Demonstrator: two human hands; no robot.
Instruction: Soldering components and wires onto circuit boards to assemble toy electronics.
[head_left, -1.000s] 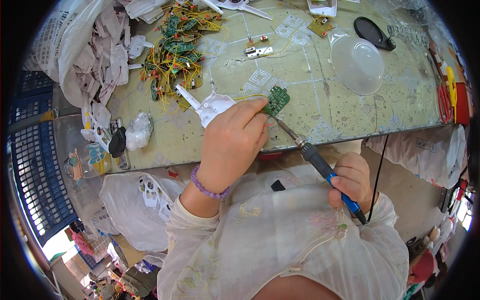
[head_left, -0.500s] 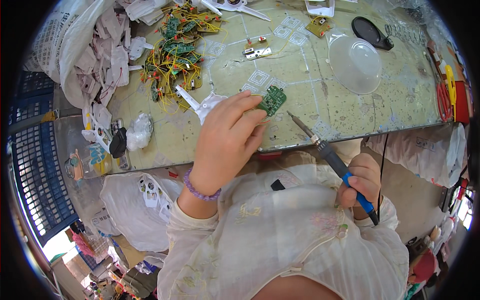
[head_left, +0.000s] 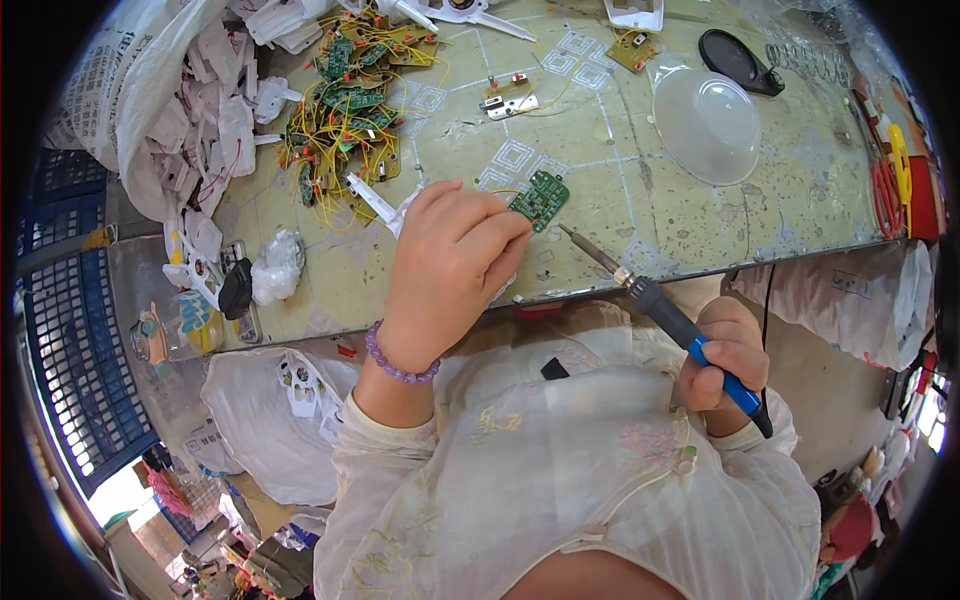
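Observation:
My right hand [head_left: 722,352] is wrapped round the blue grip of a soldering iron [head_left: 655,300]. The iron's tip points up and left, just short of a small green circuit board [head_left: 541,201] on the table. Against the board's left side, my left hand [head_left: 450,265] is closed, thumb and fingers pinched together. Whatever lies in that pinch is too small or too hidden to make out. Partly covered by the same hand is a white plastic part [head_left: 378,203] with a long arm. A thin yellow wire shows beside the board.
A tangle of boards with yellow wires [head_left: 350,110] lies far left, beside a sack of white plastic parts [head_left: 215,100]. Farther back are a metal strip with a switch [head_left: 510,106], another board [head_left: 632,50], a translucent dome [head_left: 707,127] and a black ring-shaped part [head_left: 740,62]. Pliers [head_left: 886,200] lie at the right.
The soldering iron's tip has moved slightly left, closer to the board. My left fingers have drawn in and curled more, leaving more of the board in sight.

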